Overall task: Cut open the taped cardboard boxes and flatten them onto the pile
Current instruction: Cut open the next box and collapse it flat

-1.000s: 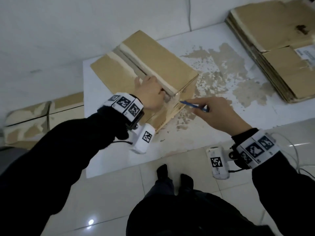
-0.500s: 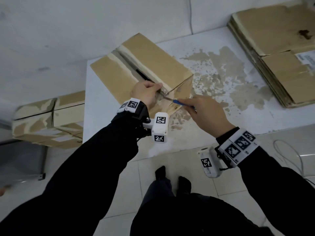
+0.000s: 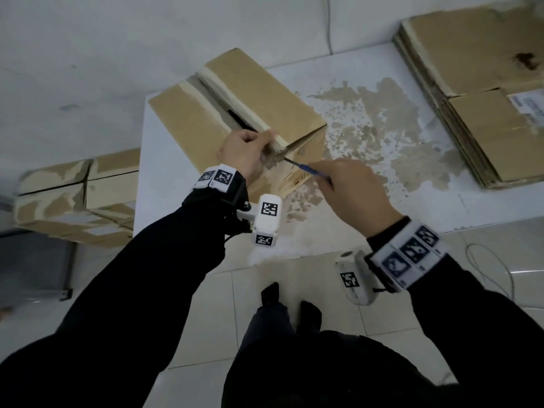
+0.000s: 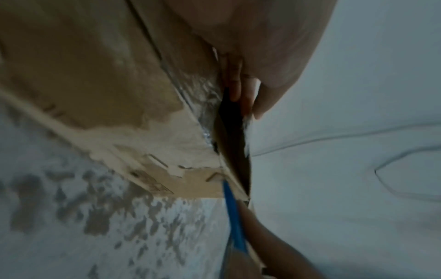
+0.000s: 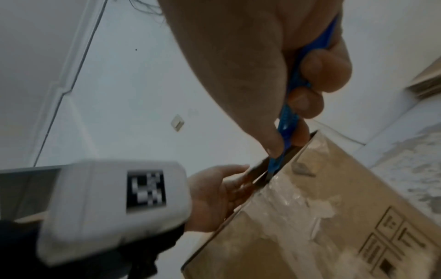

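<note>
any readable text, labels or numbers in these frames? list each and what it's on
No text can be read.
Printed block marks on the side of the cardboard box: blurred, unreadable.
White shipping label on the pile of flattened boxes: print too small.
Wrist bands and wrist cameras: square coded markers only, no words.

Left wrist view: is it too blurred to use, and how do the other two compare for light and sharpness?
Left wrist: dim, soft throughout; the box edge and blue knife still read. Right wrist: the right hand on the knife fairly sharp, the wrist camera housing smeared. Head: flat dull light, wide-angle bending, right wristband blurred.
</note>
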A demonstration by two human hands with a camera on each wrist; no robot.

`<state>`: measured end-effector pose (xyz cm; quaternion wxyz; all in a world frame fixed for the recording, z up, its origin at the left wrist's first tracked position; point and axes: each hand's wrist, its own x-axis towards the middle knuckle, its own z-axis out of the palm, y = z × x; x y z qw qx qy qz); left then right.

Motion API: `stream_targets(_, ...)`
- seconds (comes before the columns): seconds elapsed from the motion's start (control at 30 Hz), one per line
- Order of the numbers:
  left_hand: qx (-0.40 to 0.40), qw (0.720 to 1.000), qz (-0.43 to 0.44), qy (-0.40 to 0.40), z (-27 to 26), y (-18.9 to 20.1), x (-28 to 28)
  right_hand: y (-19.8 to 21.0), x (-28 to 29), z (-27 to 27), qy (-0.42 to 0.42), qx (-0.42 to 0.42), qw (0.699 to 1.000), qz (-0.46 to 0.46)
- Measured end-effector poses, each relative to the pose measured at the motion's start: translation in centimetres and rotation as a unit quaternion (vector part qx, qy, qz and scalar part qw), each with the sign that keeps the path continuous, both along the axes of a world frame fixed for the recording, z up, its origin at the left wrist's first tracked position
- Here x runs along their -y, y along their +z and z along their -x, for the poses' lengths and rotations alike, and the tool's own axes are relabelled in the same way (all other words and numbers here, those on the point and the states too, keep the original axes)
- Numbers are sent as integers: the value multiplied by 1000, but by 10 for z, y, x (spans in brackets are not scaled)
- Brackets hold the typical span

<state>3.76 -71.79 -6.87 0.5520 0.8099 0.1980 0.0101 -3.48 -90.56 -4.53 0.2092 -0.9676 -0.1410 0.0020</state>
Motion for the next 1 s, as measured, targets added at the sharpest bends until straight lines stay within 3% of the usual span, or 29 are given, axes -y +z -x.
stream_targets(0.1, 0, 995, -95, -45, -1, 11, 0, 8, 24, 5, -14, -42, 991, -128)
stream_targets(0.17, 6, 978, -182, -104, -1, 21, -8, 9, 38, -3, -42, -22, 984, -170)
stream_targets(0.3, -46, 937, -230, -258, 4, 51, -46, 6, 58, -34, -129, -8, 956, -264)
stream_targets(0.33, -69, 915, -265, -295, 3, 60, -59, 5, 61, -41, -144, -17, 948, -282)
stream_targets(0.4, -129, 837, -406, -345, -5, 74, -90, 4, 63, -50, -139, -13, 958, -251)
stream_targets(0.5, -183, 733, -572, -319, -16, 84, -134, 7, 49, -57, -91, -7, 976, -197)
stream_targets(0.57, -185, 699, -634, -274, -19, 79, -147, 4, 32, -67, -80, -37, 968, -234)
stream_targets(0.6, -180, 704, -637, -258, -20, 75, -148, 2, 22, -73, -84, -58, 961, -258)
stream_targets(0.7, -128, 813, -515, -239, -18, 59, -124, -9, -7, -85, -103, -120, 940, -303)
stream_targets(0.73, -101, 835, -478, -252, -16, 54, -109, -13, -14, -85, -105, -139, 933, -314)
stream_targets(0.9, -1, 875, -396, -278, 2, 38, -29, -25, -20, -53, -141, -237, 870, -410)
stream_targets(1.0, 9, 860, -437, -263, 13, 24, -7, -24, -9, -25, -107, -324, 825, -450)
